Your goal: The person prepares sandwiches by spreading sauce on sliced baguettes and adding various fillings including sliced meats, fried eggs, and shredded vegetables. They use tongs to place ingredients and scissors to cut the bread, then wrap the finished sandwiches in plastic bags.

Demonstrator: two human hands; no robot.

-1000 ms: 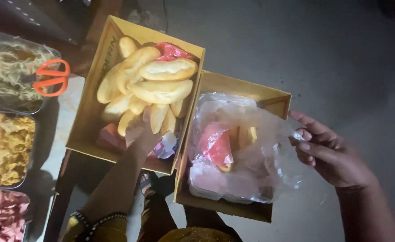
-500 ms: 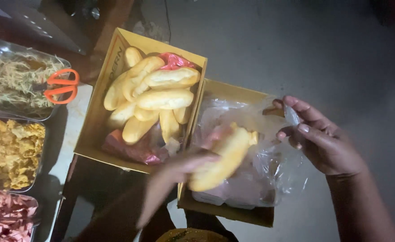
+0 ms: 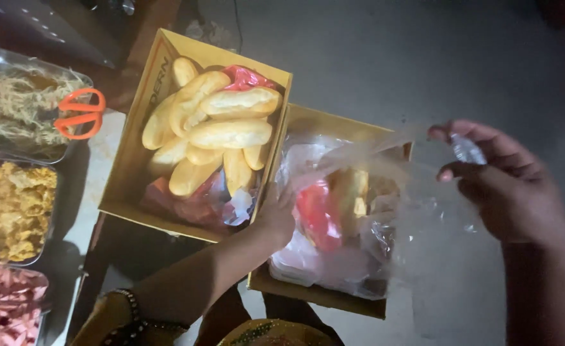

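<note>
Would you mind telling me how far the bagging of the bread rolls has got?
Done: one pale roll sits inside the clear plastic bag. In hand: right hand holds the bag open, left hand at its mouth. Left: many rolls remain in the yellow cardboard box.

a clear plastic bag [image 3: 385,211] held open over the right box, pale bread roll [image 3: 350,192] inside.
</note>
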